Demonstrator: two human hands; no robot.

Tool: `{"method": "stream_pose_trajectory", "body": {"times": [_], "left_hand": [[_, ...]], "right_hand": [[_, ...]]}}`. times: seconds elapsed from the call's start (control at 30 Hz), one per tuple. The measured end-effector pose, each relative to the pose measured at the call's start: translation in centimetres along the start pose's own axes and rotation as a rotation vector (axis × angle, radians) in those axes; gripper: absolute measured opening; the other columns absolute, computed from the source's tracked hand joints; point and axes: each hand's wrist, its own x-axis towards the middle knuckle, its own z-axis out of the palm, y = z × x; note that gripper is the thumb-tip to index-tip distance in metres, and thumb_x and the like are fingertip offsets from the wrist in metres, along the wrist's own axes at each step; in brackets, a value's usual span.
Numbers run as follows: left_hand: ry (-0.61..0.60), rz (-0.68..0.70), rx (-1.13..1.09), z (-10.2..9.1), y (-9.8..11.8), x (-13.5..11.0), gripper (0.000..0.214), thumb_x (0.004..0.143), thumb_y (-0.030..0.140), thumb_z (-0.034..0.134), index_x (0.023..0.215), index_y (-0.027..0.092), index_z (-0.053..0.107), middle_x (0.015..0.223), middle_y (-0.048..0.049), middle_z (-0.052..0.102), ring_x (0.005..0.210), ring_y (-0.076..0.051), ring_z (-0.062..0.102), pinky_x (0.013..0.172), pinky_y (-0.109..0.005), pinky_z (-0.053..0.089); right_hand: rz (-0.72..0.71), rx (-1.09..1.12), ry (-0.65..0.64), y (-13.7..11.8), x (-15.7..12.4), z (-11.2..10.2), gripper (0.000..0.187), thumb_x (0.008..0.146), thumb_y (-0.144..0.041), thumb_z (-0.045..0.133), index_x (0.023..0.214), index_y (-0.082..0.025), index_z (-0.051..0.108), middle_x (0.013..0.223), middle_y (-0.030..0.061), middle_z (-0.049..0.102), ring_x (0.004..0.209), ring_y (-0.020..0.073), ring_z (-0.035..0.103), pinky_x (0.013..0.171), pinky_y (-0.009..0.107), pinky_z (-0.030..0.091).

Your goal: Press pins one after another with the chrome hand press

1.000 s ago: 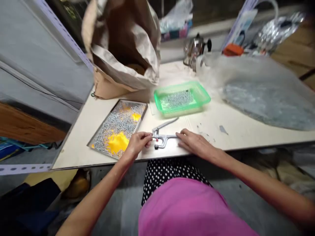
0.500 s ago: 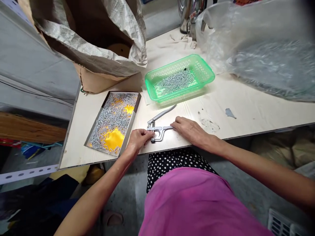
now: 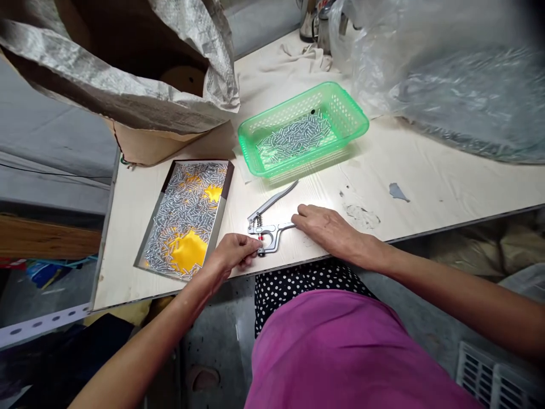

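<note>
A pair of grey snap-fastener pliers (image 3: 276,238) lies on the table near its front edge, with its upper handle raised and a coil spring at the hinge. My right hand (image 3: 326,230) has its fingers closed around the end of the lower handle. At the jaw, my left hand (image 3: 235,251) pinches with thumb and forefinger; what is between the fingertips is too small and covered to make out. A bit of red shows inside the jaw beside them. Left of this hand is a shallow box (image 3: 219,222) full of small silver spring-like pieces over yellow material.
Behind the pliers stands a green perforated basket (image 3: 357,128) holding more silver pieces. A large open sack (image 3: 157,128) is at back left, and a clear plastic bag (image 3: 464,108) with contents at back right. A grey scrap (image 3: 398,192) lies on the tabletop (image 3: 434,176).
The view has shifted slightly. My left fingertips have drawn down and a little left at the jaw, and red now shows there. My right hand keeps its hold on the lower handle.
</note>
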Motion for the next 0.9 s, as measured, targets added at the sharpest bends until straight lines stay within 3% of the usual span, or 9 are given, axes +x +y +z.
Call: {"method": "stream_pose_trajectory", "body": {"times": [0.1, 0.3, 0.53, 0.7, 0.9], "left_hand": [[-0.097, -0.049, -0.023, -0.2, 0.0, -0.1, 0.033, 0.07, 0.043, 0.074, 0.067, 0.012, 0.062, 0.05, 0.0044, 0.052, 0.042, -0.006, 0.043, 0.043, -0.019, 0.03], [-0.151, -0.062, 0.07, 0.0, -0.4, -0.2, 0.036, 0.073, 0.043, 0.071, 0.058, 0.015, 0.056, 0.045, 0.0048, 0.049, 0.04, -0.007, 0.042, 0.042, -0.02, 0.033], [-0.087, -0.035, 0.13, 0.9, -1.0, -0.9, 0.033, 0.076, 0.042, 0.068, 0.061, 0.015, 0.057, 0.045, 0.0053, 0.048, 0.04, -0.007, 0.043, 0.041, -0.019, 0.035], [0.007, -0.07, 0.084, 1.8, -1.0, -1.8, 0.024, 0.08, 0.036, 0.065, 0.074, 0.013, 0.064, 0.044, 0.006, 0.047, 0.039, -0.007, 0.044, 0.041, -0.018, 0.036], [-0.001, -0.071, 0.03, 1.8, -1.1, -1.8, 0.025, 0.078, 0.037, 0.069, 0.075, 0.012, 0.065, 0.049, 0.0063, 0.048, 0.041, -0.006, 0.045, 0.039, -0.017, 0.037]], "right_hand": [[-0.028, 0.006, -0.019, 0.1, -0.1, -0.1, 0.023, 0.092, -0.006, 0.035, 0.087, -0.017, 0.054, 0.089, 0.0071, 0.056, 0.076, 0.0166, 0.046, 0.067, 0.03, 0.037], [-0.077, 0.061, -0.045, 0.1, -0.4, 0.2, 0.024, 0.095, -0.009, 0.033, 0.088, -0.018, 0.054, 0.092, 0.0072, 0.056, 0.081, 0.0178, 0.047, 0.071, 0.032, 0.037], [-0.067, 0.037, -0.074, 0.0, -0.6, 0.5, 0.025, 0.095, -0.01, 0.032, 0.087, -0.018, 0.055, 0.093, 0.0077, 0.057, 0.082, 0.0187, 0.047, 0.072, 0.033, 0.037], [-0.049, 0.068, -0.064, -0.3, -0.9, 0.3, 0.022, 0.094, -0.01, 0.034, 0.087, -0.018, 0.054, 0.093, 0.0082, 0.057, 0.083, 0.0193, 0.048, 0.073, 0.034, 0.038], [-0.058, 0.098, -0.033, -0.2, -1.5, 0.7, 0.024, 0.094, -0.011, 0.033, 0.086, -0.018, 0.054, 0.091, 0.0079, 0.057, 0.08, 0.019, 0.048, 0.071, 0.034, 0.038]]}}
